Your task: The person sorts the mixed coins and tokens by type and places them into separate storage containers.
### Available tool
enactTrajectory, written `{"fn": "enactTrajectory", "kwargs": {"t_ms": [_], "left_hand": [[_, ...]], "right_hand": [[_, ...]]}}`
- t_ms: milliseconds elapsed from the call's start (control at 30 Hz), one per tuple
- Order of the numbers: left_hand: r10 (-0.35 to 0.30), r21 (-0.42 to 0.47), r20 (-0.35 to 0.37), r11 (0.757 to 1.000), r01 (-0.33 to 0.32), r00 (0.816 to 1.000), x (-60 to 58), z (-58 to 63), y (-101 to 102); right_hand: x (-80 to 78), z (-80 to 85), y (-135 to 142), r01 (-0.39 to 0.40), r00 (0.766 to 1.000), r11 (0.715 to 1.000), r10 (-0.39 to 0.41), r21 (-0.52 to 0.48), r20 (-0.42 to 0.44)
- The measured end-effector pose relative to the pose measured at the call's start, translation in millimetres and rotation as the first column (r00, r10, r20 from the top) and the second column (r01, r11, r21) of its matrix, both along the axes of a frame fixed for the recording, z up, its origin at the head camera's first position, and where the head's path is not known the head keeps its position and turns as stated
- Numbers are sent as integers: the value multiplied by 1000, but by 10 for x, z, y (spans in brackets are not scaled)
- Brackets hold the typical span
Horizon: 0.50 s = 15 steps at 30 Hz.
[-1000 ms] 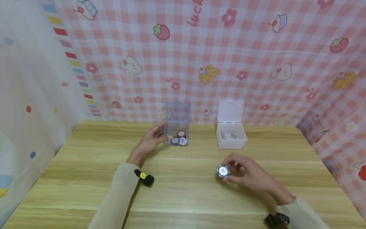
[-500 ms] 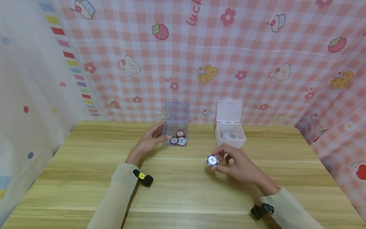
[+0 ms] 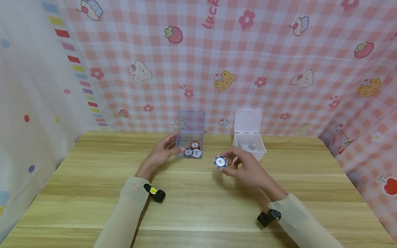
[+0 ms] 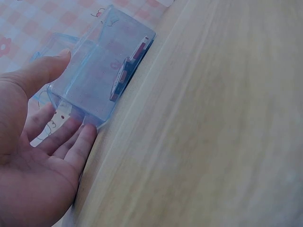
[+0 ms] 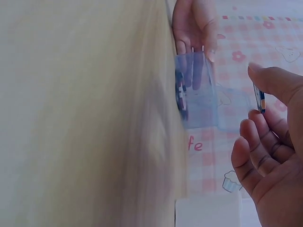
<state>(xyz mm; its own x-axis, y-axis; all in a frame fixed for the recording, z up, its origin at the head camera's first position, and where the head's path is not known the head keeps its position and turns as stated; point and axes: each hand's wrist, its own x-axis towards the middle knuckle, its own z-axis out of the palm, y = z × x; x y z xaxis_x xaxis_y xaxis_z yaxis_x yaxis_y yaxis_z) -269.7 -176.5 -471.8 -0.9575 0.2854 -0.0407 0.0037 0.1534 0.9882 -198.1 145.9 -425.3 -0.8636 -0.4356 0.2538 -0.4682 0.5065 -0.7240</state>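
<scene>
My right hand [image 3: 249, 170] pinches a blue-and-white poker chip [image 3: 220, 162] marked 10 between thumb and fingers, above the table in front of the two boxes. In the right wrist view that chip [image 5: 259, 98] shows edge-on. Beside the clear bluish plastic box [image 3: 185, 138], my left hand [image 3: 159, 153] rests its extended fingers on the left side, thumb by the front corner. The lid of this box stands raised. Several poker chips lie inside, among them a red one [image 3: 194, 145], a white one [image 3: 196, 154] and a dark grey one [image 3: 187, 153].
A white box [image 3: 260, 155] with its lid [image 3: 248, 120] up stands to the right, partly behind my right hand, with silver coins [image 3: 252, 147] in it. The wooden table [image 3: 180, 217] ends at a pink checked cloth [image 3: 273, 44] at the back.
My right hand has carried the blue chip left and farther from me, toward the clear box. The left hand has stayed at that box.
</scene>
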Motion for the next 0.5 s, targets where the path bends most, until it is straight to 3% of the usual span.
{"fn": "enactTrajectory", "kwargs": {"t_ms": [300, 400, 500], "left_hand": [[-36, 34, 48, 999, 34, 998, 129, 231, 31], [-35, 28, 50, 999, 33, 998, 127, 233, 33], [-19, 11, 41, 1000, 18, 999, 76, 148, 16]], "right_hand": [[-159, 16, -153, 19, 1000, 999, -19, -26, -7], [-229, 25, -205, 13, 1000, 999, -13, -36, -16], [-301, 49, -260, 5, 1000, 999, -6, -41, -27]]}}
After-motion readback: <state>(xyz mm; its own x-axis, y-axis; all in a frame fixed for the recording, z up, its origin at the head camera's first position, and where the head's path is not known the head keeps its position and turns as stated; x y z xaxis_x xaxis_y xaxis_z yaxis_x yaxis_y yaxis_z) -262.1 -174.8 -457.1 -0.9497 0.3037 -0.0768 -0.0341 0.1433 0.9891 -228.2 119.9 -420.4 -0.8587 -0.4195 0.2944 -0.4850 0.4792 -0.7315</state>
